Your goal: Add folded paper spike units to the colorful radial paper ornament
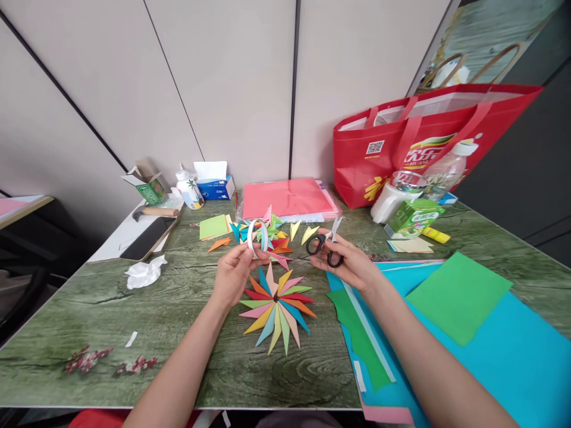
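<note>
My left hand (232,273) pinches a roll of white tape (251,239), which stands upright between the fingers and thumb. In my right hand (350,261) is a pair of scissors (331,236) with black handle loops, its blades pointing up. On the table between my forearms lies a pinwheel of folded paper points (266,311) in many colours. Behind the tape is a heap of loose folded paper pieces (276,224), partly hidden by my left hand. Two pale yellow folded pieces (308,234) lie near the scissors.
Blue paper sheets (482,368) with a green sheet (461,297) cover the right side. A red bag (375,172), a bottle (448,169) and a green box (414,219) stand behind. At left are a phone (148,238), hammer (156,211), crumpled tissue (145,272) and tissue box (216,188).
</note>
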A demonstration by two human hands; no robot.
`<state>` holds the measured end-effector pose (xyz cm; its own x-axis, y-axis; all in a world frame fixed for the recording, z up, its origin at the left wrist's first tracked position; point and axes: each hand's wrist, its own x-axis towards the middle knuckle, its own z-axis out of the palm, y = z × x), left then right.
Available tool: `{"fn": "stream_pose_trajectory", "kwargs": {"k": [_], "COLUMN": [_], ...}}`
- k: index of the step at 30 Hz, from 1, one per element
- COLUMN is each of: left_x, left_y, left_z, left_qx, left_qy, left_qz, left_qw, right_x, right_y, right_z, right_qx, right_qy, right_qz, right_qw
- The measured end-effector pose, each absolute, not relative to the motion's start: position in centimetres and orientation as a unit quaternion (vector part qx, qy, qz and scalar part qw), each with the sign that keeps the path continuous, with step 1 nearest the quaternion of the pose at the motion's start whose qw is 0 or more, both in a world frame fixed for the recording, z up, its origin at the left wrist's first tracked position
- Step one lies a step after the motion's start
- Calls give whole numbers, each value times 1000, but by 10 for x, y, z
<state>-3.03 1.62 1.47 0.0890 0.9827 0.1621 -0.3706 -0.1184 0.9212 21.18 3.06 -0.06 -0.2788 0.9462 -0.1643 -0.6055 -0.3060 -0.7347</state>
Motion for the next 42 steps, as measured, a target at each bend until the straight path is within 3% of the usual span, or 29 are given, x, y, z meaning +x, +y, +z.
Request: {"fn": "stream_pose_trajectory", "kwargs": {"k": [12, 20, 28, 34, 42], "left_x": [-33, -34, -34, -30, -31], "left_y": [14, 12, 13, 7, 9], "left_z": [14, 12, 9, 16, 10], "left_qx": [505, 568, 612, 600, 588], "left_qy": [342, 341, 357, 327, 332], "left_qz": [547, 537, 518, 476, 499], "left_qw": [574, 523, 479, 553, 543], "right_x": [211, 204, 195, 189, 184], "right_y": [33, 28, 22, 19, 17], "right_z": [-1, -1, -1, 0, -1], "right_qx": [-250, -254, -299, -295, -276], "right_qy": [-228, -364, -385, -410, -414], "right_qz": [779, 720, 695, 701, 702], "right_qw": [528, 534, 528, 503, 509]}}
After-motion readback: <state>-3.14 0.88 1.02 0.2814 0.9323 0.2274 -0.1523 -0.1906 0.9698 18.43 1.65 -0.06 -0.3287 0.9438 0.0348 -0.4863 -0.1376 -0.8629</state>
